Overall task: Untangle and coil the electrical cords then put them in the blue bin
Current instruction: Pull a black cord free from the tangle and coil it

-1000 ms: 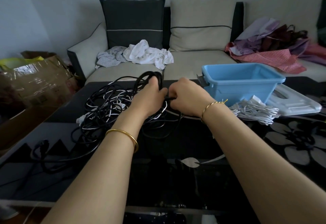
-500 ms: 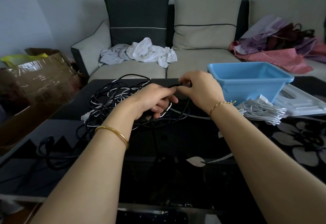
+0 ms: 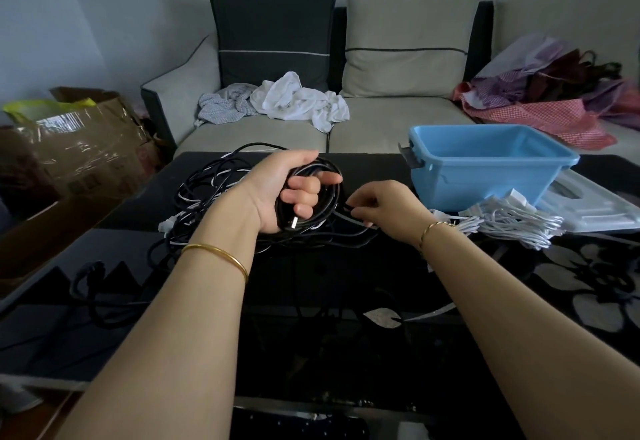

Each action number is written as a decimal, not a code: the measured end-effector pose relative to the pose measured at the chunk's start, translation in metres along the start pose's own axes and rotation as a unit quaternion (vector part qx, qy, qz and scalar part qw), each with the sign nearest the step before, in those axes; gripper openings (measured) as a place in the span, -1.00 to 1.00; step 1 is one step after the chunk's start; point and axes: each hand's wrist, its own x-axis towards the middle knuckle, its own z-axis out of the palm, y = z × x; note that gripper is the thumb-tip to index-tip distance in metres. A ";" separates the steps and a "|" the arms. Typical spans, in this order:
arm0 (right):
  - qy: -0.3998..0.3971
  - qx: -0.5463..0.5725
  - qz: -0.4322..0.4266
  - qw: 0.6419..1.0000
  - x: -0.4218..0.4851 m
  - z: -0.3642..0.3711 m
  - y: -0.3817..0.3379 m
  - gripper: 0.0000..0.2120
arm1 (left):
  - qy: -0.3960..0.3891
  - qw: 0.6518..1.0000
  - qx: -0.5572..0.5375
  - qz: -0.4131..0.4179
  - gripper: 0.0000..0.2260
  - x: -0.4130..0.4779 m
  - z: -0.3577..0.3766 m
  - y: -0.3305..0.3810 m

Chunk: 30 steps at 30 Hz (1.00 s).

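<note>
Since the earlier frame, the left hand (image 3: 277,193) is turned palm-up, fingers curled round a black coil (image 3: 327,197). The right hand (image 3: 384,211) is lowered, pinching the loose strand (image 3: 358,233). The blue bin (image 3: 485,166) is noted just right of it. Risk: the strand is snagged in the tangle (image 3: 204,193) and loops are pulled loose.

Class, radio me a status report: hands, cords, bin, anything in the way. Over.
Left hand grips black coil; right hand pinches a black strand. Blue bin right of hands, nothing seen inside. Tangled cords beside left wrist; white bundle at bin front.
</note>
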 end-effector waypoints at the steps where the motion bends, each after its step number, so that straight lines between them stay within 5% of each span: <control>1: 0.006 -0.015 0.001 1.000 0.000 0.001 -0.001 -0.83 | -0.005 1.000 -0.017 0.006 -0.61 -0.001 0.001 0.001; 11: 0.014 -0.214 0.082 0.973 0.005 0.010 -0.022 -0.89 | -0.042 0.996 -0.071 -0.023 -0.59 -0.004 0.012 0.005; 19: -0.008 -0.049 0.096 0.994 -0.003 0.014 -0.013 -0.83 | -0.041 0.991 -0.130 0.007 -0.59 -0.001 0.014 0.003; 23: 0.022 0.088 0.052 0.995 -0.010 0.018 -0.032 -0.80 | -0.069 0.962 -0.250 0.083 -0.56 0.003 0.009 0.005; 26: -0.028 0.202 0.040 0.978 -0.018 0.017 -0.048 -0.81 | -0.059 0.931 -0.332 0.140 -0.54 0.005 0.005 0.005; 30: -0.131 0.095 0.002 0.987 -0.025 0.016 -0.055 -0.80 | -0.013 0.898 -0.384 0.214 -0.61 0.009 0.001 0.003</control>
